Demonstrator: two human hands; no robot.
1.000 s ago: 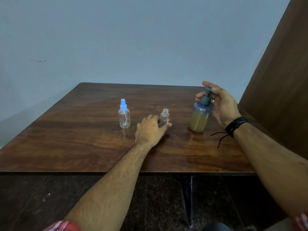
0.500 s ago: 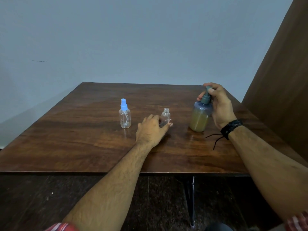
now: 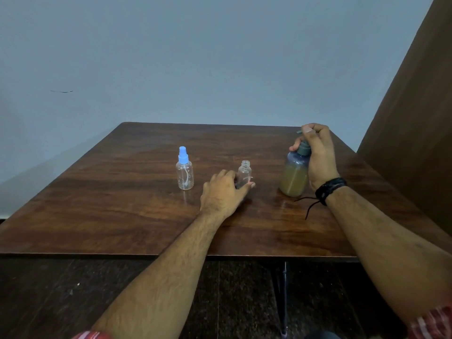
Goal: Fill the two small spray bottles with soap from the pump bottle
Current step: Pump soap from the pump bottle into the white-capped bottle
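A pump bottle (image 3: 294, 177) half full of yellowish soap stands at the right of the wooden table (image 3: 122, 204). My right hand (image 3: 318, 157) grips its grey pump head from the right, fingers curled over the top. A small clear spray bottle without its cap (image 3: 244, 171) stands upright mid-table. My left hand (image 3: 223, 193) holds its base, thumb on the right side and fingers on the left. A second small clear spray bottle with a blue spray cap (image 3: 184, 172) stands alone to the left, untouched.
A brown wooden panel (image 3: 411, 118) rises at the right behind the table's corner. A pale blue wall lies behind the far edge. A black wristband with loose cords (image 3: 327, 189) hangs on my right wrist near the pump bottle.
My right hand has closed from an open reach onto the pump head. My left hand has stayed at the uncapped bottle's base.
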